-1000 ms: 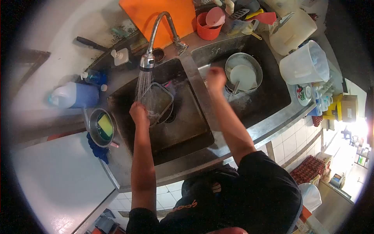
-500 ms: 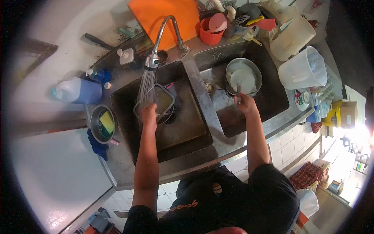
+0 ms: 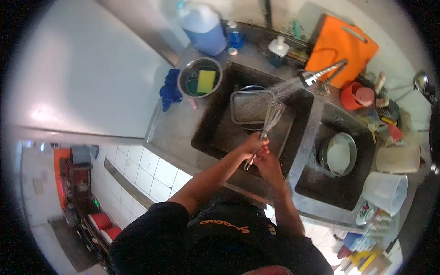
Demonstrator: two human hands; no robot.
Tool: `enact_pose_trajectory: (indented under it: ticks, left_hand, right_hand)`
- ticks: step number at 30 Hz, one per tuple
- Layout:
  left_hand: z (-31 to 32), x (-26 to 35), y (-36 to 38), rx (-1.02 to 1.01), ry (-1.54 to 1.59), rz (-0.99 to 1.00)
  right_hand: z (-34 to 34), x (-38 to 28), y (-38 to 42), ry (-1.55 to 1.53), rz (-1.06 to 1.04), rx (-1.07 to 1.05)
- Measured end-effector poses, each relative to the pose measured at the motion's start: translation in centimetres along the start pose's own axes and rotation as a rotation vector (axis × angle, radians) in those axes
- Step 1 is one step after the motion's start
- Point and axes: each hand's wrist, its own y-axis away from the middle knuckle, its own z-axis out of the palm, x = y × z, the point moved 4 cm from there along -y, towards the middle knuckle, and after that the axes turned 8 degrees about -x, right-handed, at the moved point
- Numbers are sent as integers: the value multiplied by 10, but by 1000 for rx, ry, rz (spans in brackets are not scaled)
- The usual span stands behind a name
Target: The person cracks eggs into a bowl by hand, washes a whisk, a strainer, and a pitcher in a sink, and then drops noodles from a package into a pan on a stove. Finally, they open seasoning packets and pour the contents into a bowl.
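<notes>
Both hands gripped one wire whisk point(image 3: 266, 130) over the left basin point(image 3: 215, 137): the left hand point(image 3: 255, 145) clenched on the handle, the right hand point(image 3: 268, 166) just below it, closed on the handle's end. Its long axis ran up and away from the hands, with the wires under the faucet's point(image 3: 316, 76) spray. Beside the wires, a metal tray point(image 3: 247, 106) leaned in the basin. The right basin point(image 3: 321, 183) held a pot with a white lid point(image 3: 338, 155).
</notes>
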Motion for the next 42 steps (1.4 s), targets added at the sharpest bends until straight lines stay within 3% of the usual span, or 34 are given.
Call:
enact_pose_trajectory:
  ticks: [1, 2, 3, 5, 6, 8, 10, 11, 13, 15, 17, 19, 22, 23, 25, 27, 29, 33, 35, 36, 38, 41, 42]
  left_hand:
    - [-23, -1, -6, 138, 51, 57]
    - [-50, -14, -24, 185, -144, 173]
    - [-58, -2, -17, 203, -136, 186]
    - [-58, 22, -2, 34, -186, 131]
    - [-60, 20, -3, -13, -325, 77]
    - [-54, 25, 14, 68, -256, 70]
    - [-54, 17, 30, 151, -194, 60]
    - [-56, 8, 35, 172, -158, 65]
    - [-58, 0, 49, 216, -41, 20]
    - [-60, -6, 60, 221, 28, 2]
    - [-67, -13, 64, 216, 63, 52]
    - [-73, -14, 70, 208, 87, 108]
    - [-83, -11, 74, 224, 194, 137]
    - [-85, -8, 74, 222, 193, 146]
    - [-88, -3, 75, 247, 185, 160]
    - [-86, 10, 79, 234, 245, 174]
    - [-87, 18, 81, 270, 221, 64]
    - [-87, 18, 75, 251, 240, 88]
    - [-87, 19, 77, 253, 232, 90]
    - [-86, 19, 78, 252, 230, 93]
    - [-84, 24, 79, 245, 224, 117]
    - [-78, 26, 79, 188, 265, 174]
    - [-77, 30, 76, 171, 257, 214]
  right_hand:
    - [-2, -23, -21, 245, 81, -171]
    - [-1, -34, -49, 245, -25, -52]
    - [4, -47, -76, 239, -129, 67]
    - [22, -117, -126, 137, -462, 82]
    - [42, -132, -166, 191, -484, -27]
    - [86, -149, -247, 422, -814, -28]
    - [121, -147, -311, 798, -580, -96]
    - [128, -154, -317, 793, -590, -98]
    - [144, -149, -332, 1155, -203, -263]
    - [157, -142, -360, 1183, -293, -251]
    - [157, -146, -375, 1047, -230, -387]
    - [143, -156, -378, 952, -280, -336]
    - [118, -171, -390, 549, -640, -297]
    - [109, -175, -388, 556, -646, -294]
    - [90, -176, -378, 252, -675, -329]
    - [79, -175, -372, 227, -635, -294]
    - [70, -179, -365, 269, -718, -232]
    - [64, -184, -351, 192, -746, -231]
    - [54, -187, -342, -115, -739, -193]
    - [50, -190, -338, -115, -737, -190]
    - [37, -183, -333, -770, -543, -286]
    - [0, -167, -301, -896, -418, -264]
    - [-5, -151, -286, -772, -325, -149]
